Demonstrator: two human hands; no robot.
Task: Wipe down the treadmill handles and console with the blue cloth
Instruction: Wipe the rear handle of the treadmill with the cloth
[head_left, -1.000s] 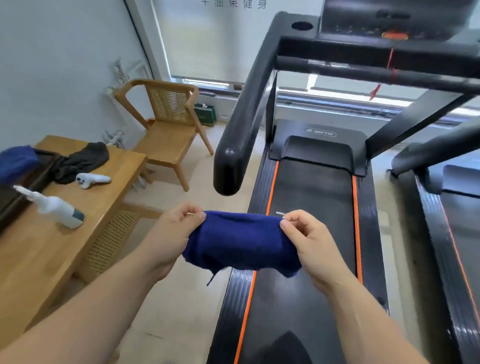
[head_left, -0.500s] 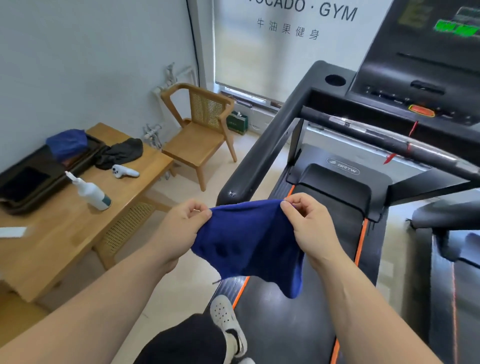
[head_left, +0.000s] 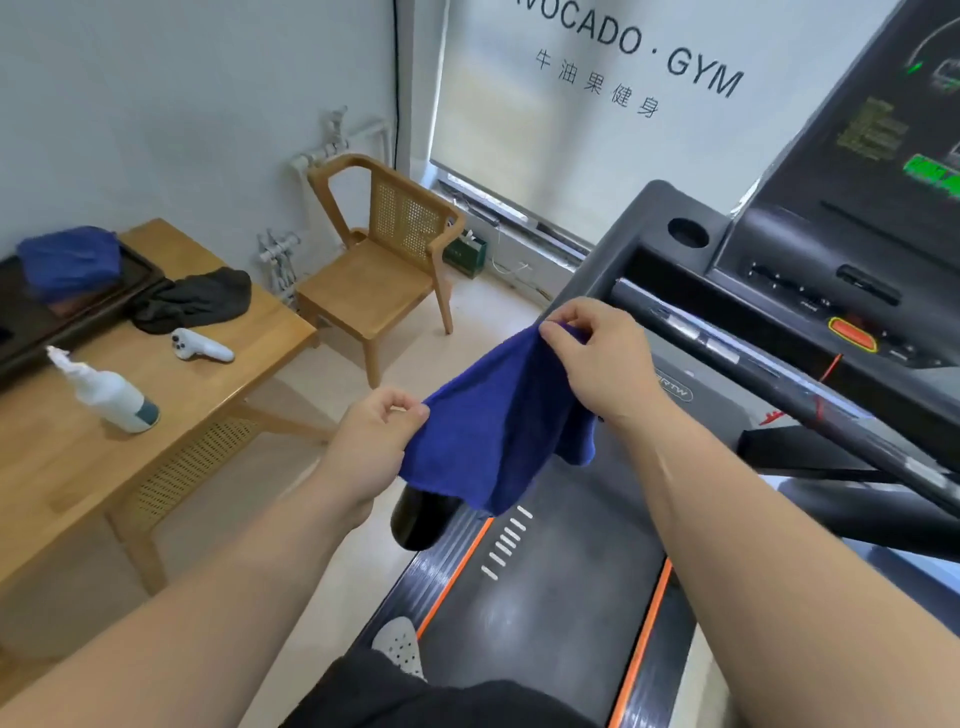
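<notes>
Black treadmill belt (head_left: 561, 571), orange edge strips, nearest; white shoe (head_left: 397, 647) at its left edge. Above it the blue cloth (head_left: 498, 431) is in the air, stretched between both hands. Left hand (head_left: 374, 436) pinches the lower corner with thumb and forefinger. Right hand (head_left: 597, 364) pinches the upper corner, fingers curled. Cloth hangs over the left handle (head_left: 418, 519) end, contact unclear. Beyond: front handle bar (head_left: 779, 379), then console (head_left: 857, 218), both apart from the cloth. Wooden table (head_left: 208, 405) with spray bottle (head_left: 111, 392) at left.

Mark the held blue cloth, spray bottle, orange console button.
blue cloth (head_left: 493, 431), head view, middle of the hanging fabric.
spray bottle (head_left: 115, 397), head view, white body.
orange button (head_left: 853, 335), head view, its top face.
</notes>
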